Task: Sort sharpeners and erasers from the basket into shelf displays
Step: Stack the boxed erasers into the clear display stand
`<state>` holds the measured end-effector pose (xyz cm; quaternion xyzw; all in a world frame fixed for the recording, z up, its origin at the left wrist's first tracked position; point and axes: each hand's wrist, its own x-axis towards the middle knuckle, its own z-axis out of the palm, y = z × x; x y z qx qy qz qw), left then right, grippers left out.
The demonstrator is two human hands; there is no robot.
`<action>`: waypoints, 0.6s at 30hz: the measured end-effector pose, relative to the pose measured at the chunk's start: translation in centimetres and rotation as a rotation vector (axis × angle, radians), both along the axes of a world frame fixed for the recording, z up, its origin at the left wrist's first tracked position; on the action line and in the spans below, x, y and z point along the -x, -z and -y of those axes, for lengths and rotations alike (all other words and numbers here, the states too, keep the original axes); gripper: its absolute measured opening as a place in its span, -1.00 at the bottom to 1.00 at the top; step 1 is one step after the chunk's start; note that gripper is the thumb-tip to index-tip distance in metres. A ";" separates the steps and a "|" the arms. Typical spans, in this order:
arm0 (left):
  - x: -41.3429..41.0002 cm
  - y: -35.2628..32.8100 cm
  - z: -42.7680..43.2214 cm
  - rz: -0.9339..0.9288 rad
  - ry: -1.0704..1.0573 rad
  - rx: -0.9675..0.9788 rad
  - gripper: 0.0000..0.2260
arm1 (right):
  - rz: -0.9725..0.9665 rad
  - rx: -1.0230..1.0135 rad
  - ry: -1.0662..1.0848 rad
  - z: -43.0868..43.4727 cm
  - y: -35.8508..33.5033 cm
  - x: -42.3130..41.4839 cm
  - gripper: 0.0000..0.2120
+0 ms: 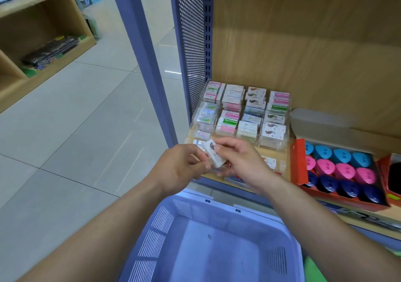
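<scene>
Step in hand: sorting one eraser, picked out and being looked over before it goes into a display; a judgement from the pose.
Eraser: a small white rectangular wrapped eraser (213,154) with a dark printed mark, held in the air over the front left corner of the wooden shelf board (282,151).
Left hand (180,169): fingertips pinch the eraser's lower left side.
Right hand (243,162): thumb and fingers curl round its upper right side; whether it hides anything more underneath, I cannot tell.
Long axis: slanted, from upper left to lower right.
Pointing: the printed end is up and away, towards the clear acrylic compartment display (271,144); the plain end points down, towards the person.
Next move: probably let go with one hand, match the print to a compartment with the same wrapper, then slide it in flat.
Sharpeners: blue, pink and navy rounded plastic sharpeners (345,171) sit in rows in the red cardboard box (296,162) at the shelf's right.
Basket: the lilac slotted plastic basket (152,238) is below the hands; no stock shows on the visible part of its floor, so sorting looks nearly done.
</scene>
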<state>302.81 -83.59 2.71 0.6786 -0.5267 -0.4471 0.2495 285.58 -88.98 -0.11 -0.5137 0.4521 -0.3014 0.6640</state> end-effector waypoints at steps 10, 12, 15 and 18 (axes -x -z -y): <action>2.7 1.2 1.9 0.262 0.114 0.037 -0.90 | -0.444 0.167 0.236 3.8 2.6 11.3 -0.87; 3.3 1.4 2.2 0.265 0.131 0.030 -0.90 | -0.622 0.260 0.204 5.0 3.2 12.6 -0.90; 4.0 1.8 2.6 0.266 0.146 0.008 -0.90 | -0.819 0.368 0.090 6.3 4.3 12.5 -0.87; 4.4 2.0 3.0 0.260 0.157 0.002 -0.89 | -0.975 0.433 0.032 7.2 5.7 11.7 -0.88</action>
